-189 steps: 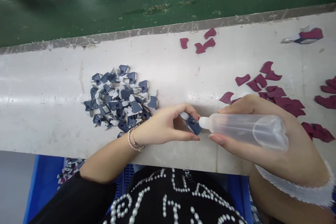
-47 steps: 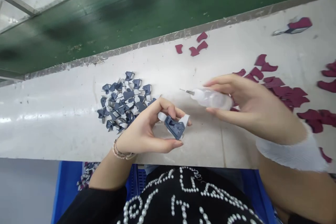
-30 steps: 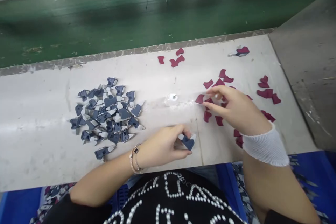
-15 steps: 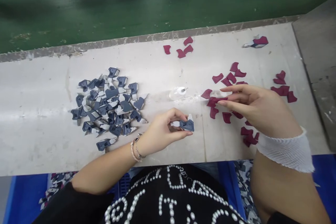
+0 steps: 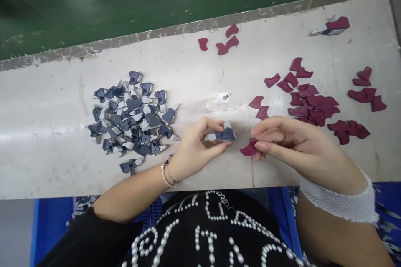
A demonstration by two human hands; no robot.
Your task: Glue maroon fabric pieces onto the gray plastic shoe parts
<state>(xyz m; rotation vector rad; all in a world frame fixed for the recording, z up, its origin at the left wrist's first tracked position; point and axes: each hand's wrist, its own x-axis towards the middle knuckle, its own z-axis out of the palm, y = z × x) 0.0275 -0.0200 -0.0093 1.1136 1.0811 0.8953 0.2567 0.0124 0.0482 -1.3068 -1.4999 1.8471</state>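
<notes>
Between thumb and fingers, my left hand [image 5: 200, 142] grips a grey-blue and white plastic part [image 5: 226, 134]. Just to its right, my right hand [image 5: 288, 146] pinches a small maroon plastic piece [image 5: 249, 147], apart from the grey-blue part. Loose maroon pieces [image 5: 316, 102] lie in a heap beyond my right hand, and two more lie close to its fingertips. On the left, a pile of similar grey-blue and white parts [image 5: 134, 117] spreads over the white worktable [image 5: 56, 133].
A grey-blue part with a maroon piece on it [image 5: 336, 26] lies at the back right. Several maroon pieces [image 5: 222, 48] sit near the back edge. A small metal-tipped object [image 5: 224, 96] stands mid-table. Blue bins [image 5: 50, 229] with parts are below the front edge. Behind runs a green surface [image 5: 140, 4].
My right hand has lifted a maroon piece from the heap and brought it left and nearer, close to my left hand. My left hand still holds its part. The view has shifted slightly.
</notes>
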